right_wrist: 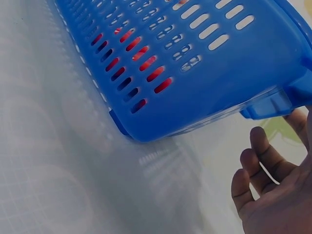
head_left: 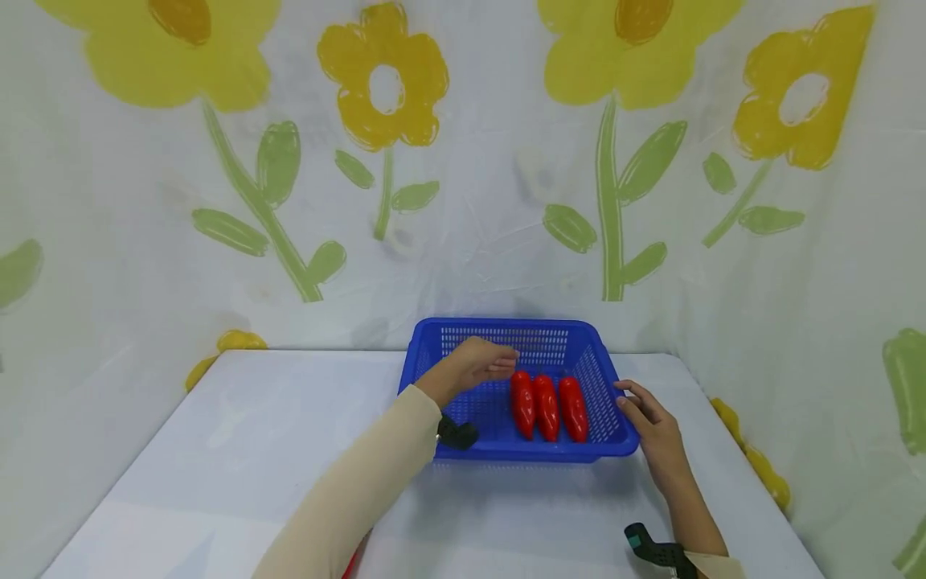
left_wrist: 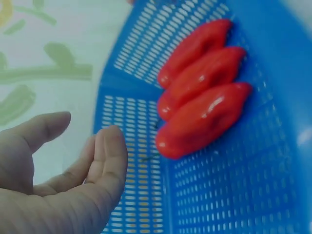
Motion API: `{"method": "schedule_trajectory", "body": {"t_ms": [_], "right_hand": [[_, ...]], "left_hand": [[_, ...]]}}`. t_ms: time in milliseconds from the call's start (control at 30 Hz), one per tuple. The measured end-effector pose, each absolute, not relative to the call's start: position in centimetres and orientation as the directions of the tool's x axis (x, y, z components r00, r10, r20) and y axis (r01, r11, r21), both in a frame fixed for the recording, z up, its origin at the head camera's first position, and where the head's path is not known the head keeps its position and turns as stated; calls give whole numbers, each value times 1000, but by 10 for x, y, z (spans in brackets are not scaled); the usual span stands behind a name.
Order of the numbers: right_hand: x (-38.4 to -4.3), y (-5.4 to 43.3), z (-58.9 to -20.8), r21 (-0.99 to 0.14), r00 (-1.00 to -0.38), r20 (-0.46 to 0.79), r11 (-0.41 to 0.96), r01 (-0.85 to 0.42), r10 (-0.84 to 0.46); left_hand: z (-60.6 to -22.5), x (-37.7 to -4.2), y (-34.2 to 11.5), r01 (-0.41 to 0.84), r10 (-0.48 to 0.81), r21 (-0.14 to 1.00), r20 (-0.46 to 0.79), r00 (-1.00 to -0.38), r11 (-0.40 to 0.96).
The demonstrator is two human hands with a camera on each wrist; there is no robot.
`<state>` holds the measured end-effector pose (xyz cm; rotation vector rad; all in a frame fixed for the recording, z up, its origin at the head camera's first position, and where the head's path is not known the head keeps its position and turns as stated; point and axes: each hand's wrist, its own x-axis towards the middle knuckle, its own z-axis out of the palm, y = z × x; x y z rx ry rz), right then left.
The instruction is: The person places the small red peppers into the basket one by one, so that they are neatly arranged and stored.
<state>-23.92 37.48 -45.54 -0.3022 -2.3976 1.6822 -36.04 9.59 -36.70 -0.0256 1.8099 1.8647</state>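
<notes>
the blue slotted basket (head_left: 600, 438) sits at the far middle of the white counter (head_left: 217, 450), close to the flower-print backdrop (head_left: 463, 161). inside it, three red peppers (head_left: 547, 406) lie side by side, packed against one another, toward the right half of the basket floor. from the left wrist view the same three peppers (left_wrist: 202, 90) touch along their lengths, shiny, resting on the perforated bottom.

the left hand (head_left: 473, 363) hangs over the basket's left half, just beside the nearest pepper, fingers loose and a little bent, holding nothing. in the left wrist view that hand (left_wrist: 58, 180) shows an open palm, thumb apart from the fingers, near the peppers but not touching them. a cream sleeve (head_left: 362, 490) covers the left forearm, and a dark wrist mount (head_left: 456, 434) rides on it in front of the basket's near rim.

the right hand (head_left: 654, 430) is at the basket's right outer edge, fingers relaxed and slightly curled, right next to the rim; whether it touches i cannot tell. the right wrist view has the hand (right_wrist: 273, 195) low beside the basket's corner (right_wrist: 263, 105), fingers gently bent, gripping nothing, with red showing through the side slots.
</notes>
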Motion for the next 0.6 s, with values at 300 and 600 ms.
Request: {"method": "schedule_trajectory", "body": {"t_ms": [300, 600], "right_hand": [[-239, 374, -452, -943, -960, 60, 331, 35, 272], [-239, 374, -453, -939, -961, 54, 341, 43, 271]], "left_hand": [[-350, -341, 52, -249, 440, 966, -251, -862, 63], [-344, -328, 12, -211, 407, 977, -202, -891, 23]]}}
